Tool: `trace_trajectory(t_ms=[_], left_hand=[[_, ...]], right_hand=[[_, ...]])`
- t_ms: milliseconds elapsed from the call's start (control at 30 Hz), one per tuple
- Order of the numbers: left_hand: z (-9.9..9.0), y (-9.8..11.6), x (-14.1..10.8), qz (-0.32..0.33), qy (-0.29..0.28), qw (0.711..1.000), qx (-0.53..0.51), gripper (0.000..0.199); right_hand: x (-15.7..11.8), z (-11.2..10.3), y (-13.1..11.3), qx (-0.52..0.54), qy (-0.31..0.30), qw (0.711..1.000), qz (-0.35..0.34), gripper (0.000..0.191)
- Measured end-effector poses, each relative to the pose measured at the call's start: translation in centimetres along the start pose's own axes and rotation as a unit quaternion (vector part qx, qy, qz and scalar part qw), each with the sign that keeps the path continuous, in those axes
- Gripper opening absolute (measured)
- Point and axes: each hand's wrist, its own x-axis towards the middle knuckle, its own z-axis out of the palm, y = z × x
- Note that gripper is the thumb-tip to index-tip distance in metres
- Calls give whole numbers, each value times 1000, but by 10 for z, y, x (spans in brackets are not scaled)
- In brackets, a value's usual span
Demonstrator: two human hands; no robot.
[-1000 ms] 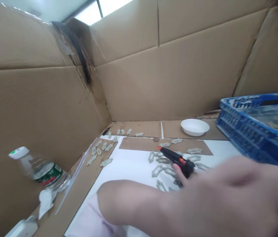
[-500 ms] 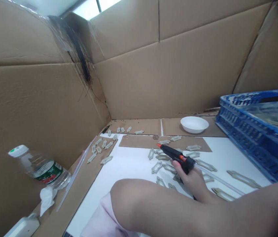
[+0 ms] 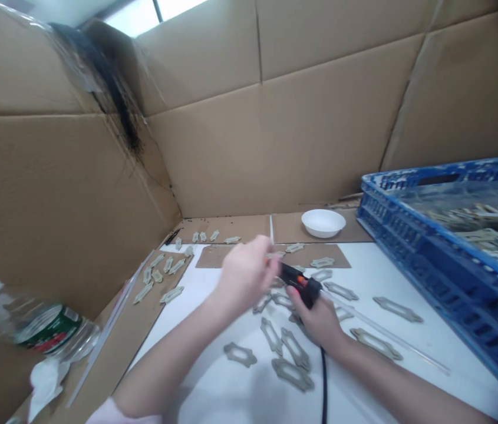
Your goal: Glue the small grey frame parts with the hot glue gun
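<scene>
My right hand (image 3: 319,321) is wrapped round a black hot glue gun (image 3: 299,281) with an orange nozzle, aimed left. A clear glue stick (image 3: 390,327) sticks out of its back, and a black cord (image 3: 324,383) hangs down from it. Right at the nozzle is my left hand (image 3: 246,268), its fingers curled in and slightly blurred; whatever they pinch is hidden. Below both hands, several greyish frame-shaped pieces with open middles, one of them this piece (image 3: 240,354), lie on the white board (image 3: 213,388).
A blue plastic crate (image 3: 412,244) of similar pieces stands at right. A white bowl (image 3: 323,223) sits at the back. On the left are a water bottle (image 3: 54,330), a crumpled tissue (image 3: 46,380) and more pieces on cardboard (image 3: 129,330). Cardboard walls (image 3: 319,129) enclose the table.
My left arm, which reached across to the right with its hand out of sight, has swung back, bringing that hand to the nozzle. The glue gun stays in my right hand. The view has turned right.
</scene>
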Motion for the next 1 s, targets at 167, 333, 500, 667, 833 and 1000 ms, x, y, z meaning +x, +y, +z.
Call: trace_trajectory(t_ms=[167,333,500,667,833,1000], left_hand=[[-15,-31,51,-177,-185,955,147,24],[22,-39,16,-200,-202,949,136,27],[29,-48,18,-217,-183,955,88,19],[26,-61,19,-256,-129,958,-20,13],[22,-65,22,-343,-102,916,-181,15],[13,-49,24,-386,-97,863,-312,16]], right_hand=[[2,0,1,-50,-39,998,-13,41],[1,0,3,-71,-44,996,-19,44],[1,0,4,-70,-46,996,-22,44],[2,1,6,-77,-61,995,-7,46],[0,3,7,-89,-54,994,-8,44],[0,2,1,-79,-29,995,-58,31]])
